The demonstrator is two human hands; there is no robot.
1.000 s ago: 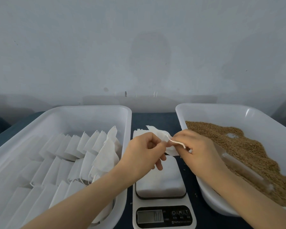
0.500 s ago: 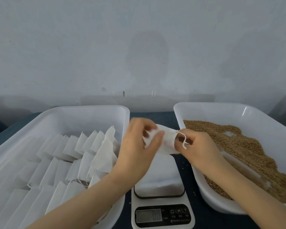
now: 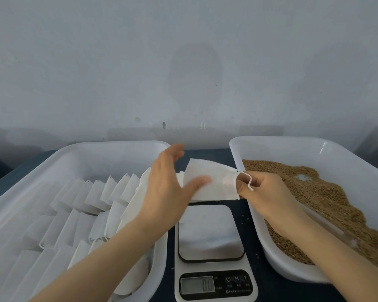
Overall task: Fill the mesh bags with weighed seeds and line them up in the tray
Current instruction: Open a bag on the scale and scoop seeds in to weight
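A: What was the step in hand, and how was it best done?

B: Opening a bag, I'd judge. The right hand (image 3: 264, 192) pinched the mouth end of the white mesh bag (image 3: 212, 182), thumb at the hem, with the drawstring (image 3: 250, 182) looped over its fingers. The left hand (image 3: 168, 188) was spread wide, fingers straight, thumb lying across the bag's near face. The bag hung in the air above the back of the kitchen scale (image 3: 212, 247), between the two trays. It was best to rub the layers apart at the hem, hold the string clear of the mouth, and open it over the seeds (image 3: 314, 192) in the right tray (image 3: 292, 140), so spills would land there.

A: And the other bags?

B: Rows of white bags (image 3: 85, 203) stood in the left tray (image 3: 96, 147).

A: Any writing?

B: Only a power symbol, "M" and "T" on the scale's buttons. The display (image 3: 198, 284) and the small print were too blurred to read, and no brand showed.
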